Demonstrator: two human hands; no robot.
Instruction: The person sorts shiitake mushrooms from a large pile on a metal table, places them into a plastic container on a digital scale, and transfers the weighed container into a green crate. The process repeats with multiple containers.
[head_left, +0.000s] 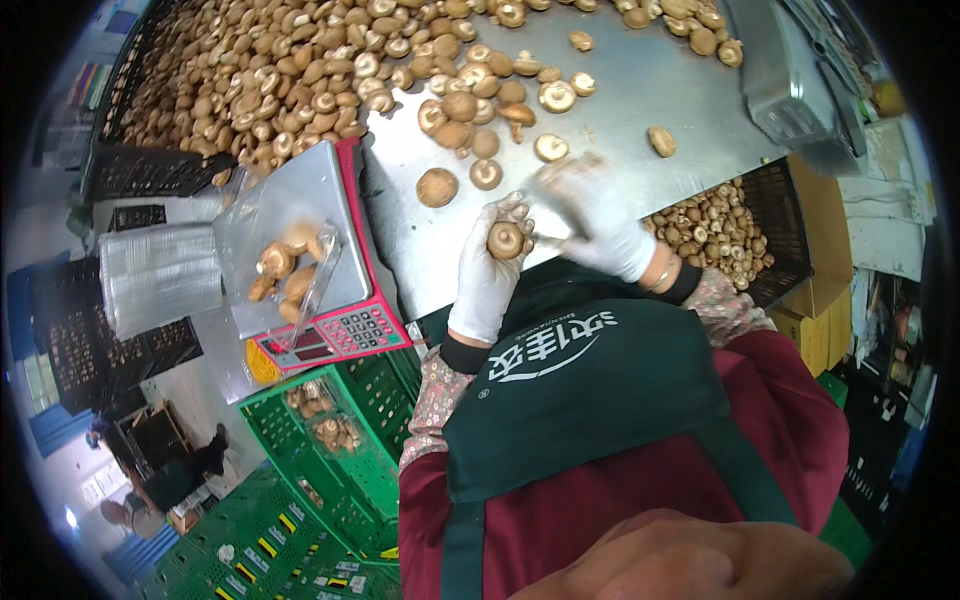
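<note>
My left hand (491, 277), in a white glove, holds a brown shiitake mushroom (505, 241) with its stem side up. Close on its right is my gloved right hand (592, 217), blurred by motion; what lies in its fingers cannot be made out. Loose shiitake mushrooms (459, 106) lie on the metal table (622, 97) beyond both hands, beside a large heap (285, 67). At the left a red digital scale (352, 330) bears an open clear plastic tray (311, 289) with several mushrooms in it.
Stacked clear trays (161, 277) stand left of the scale. A green crate (345, 480) below holds packed mushrooms. At the right are a black crate of mushrooms (709, 225), a cardboard box (821, 240) and a metal container (802, 112). Another person (165, 480) is far off at the lower left.
</note>
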